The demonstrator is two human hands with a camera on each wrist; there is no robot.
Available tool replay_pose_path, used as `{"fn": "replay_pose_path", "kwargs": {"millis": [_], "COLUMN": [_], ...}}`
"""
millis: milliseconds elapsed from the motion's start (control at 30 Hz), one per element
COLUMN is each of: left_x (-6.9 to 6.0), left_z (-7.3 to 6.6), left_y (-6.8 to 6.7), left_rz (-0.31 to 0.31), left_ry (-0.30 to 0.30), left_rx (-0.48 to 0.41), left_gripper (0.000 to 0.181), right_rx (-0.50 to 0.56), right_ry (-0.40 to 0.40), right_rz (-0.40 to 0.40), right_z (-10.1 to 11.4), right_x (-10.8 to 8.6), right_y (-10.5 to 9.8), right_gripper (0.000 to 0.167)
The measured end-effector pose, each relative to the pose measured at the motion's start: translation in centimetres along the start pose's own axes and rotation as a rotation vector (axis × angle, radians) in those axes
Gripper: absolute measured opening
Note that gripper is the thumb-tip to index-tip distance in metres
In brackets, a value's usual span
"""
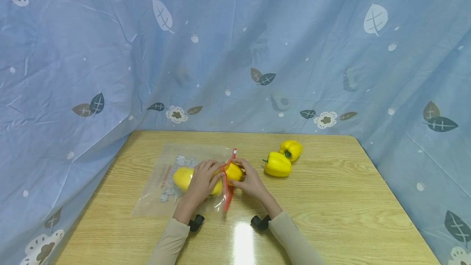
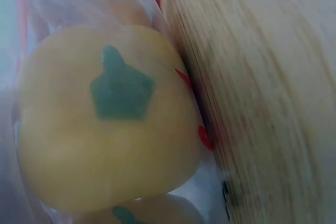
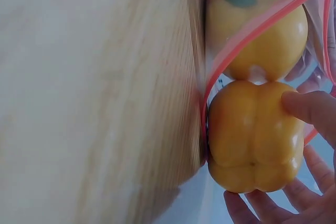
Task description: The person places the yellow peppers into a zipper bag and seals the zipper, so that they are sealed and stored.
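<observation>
A clear zip bag (image 1: 151,193) with a red zip edge lies flat on the table, its mouth facing right. Inside it are yellow bell peppers (image 1: 182,178); the left wrist view shows one pepper (image 2: 105,156) with a green stem through the plastic. My left hand (image 1: 201,181) lies across the bag and holds its mouth near the red edge. At that mouth my right hand (image 1: 253,181) grips another yellow bell pepper (image 3: 252,140), thumb on one side and fingers around the other. This pepper sits partly within the red edges, touching a pepper (image 3: 268,30) deeper in the bag.
Two more yellow bell peppers, a nearer one (image 1: 277,165) and a farther one (image 1: 291,149), lie close together right of my hands. The wooden table (image 1: 331,207) ends at a blue patterned curtain (image 1: 228,52) behind and at the sides.
</observation>
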State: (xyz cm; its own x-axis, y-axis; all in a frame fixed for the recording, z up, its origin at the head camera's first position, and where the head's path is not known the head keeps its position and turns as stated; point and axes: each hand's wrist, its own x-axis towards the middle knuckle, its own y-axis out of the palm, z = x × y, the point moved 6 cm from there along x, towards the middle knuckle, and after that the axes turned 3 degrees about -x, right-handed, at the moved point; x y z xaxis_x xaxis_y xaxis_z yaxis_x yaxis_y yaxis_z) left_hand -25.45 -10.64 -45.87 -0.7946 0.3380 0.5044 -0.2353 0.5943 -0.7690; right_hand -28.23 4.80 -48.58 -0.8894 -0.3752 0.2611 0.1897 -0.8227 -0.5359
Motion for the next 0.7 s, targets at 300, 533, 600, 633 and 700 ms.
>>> {"fn": "replay_pose_path", "kwargs": {"millis": [300, 533, 600, 633, 700], "left_x": [-0.1, -0.1, 0.0, 0.0, 0.0], "left_z": [0.0, 0.1, 0.1, 0.2, 0.2], "left_y": [0.1, 0.2, 0.3, 0.3, 0.3], "left_rz": [-0.002, 0.008, 0.013, 0.014, 0.013], "left_ry": [0.001, -0.003, -0.005, -0.005, -0.005], "left_rx": [-0.013, -0.011, -0.010, -0.010, -0.014], "left_gripper": [0.030, 0.031, 0.031, 0.031, 0.031], "right_rx": [0.028, -0.025, -0.038, -0.038, -0.044], "right_ry": [0.067, 0.094, 0.091, 0.086, 0.083], "right_rz": [0.003, -0.005, -0.005, -0.008, -0.018], "right_z": [-0.6, -0.8, -0.8, -0.8, -1.0], "right_x": [0.1, -0.4, -0.6, -0.7, -1.0], "right_y": [0.0, -0.6, -0.8, -1.0, -1.2], "right_gripper": [0.066, 0.060, 0.057, 0.056, 0.053]}}
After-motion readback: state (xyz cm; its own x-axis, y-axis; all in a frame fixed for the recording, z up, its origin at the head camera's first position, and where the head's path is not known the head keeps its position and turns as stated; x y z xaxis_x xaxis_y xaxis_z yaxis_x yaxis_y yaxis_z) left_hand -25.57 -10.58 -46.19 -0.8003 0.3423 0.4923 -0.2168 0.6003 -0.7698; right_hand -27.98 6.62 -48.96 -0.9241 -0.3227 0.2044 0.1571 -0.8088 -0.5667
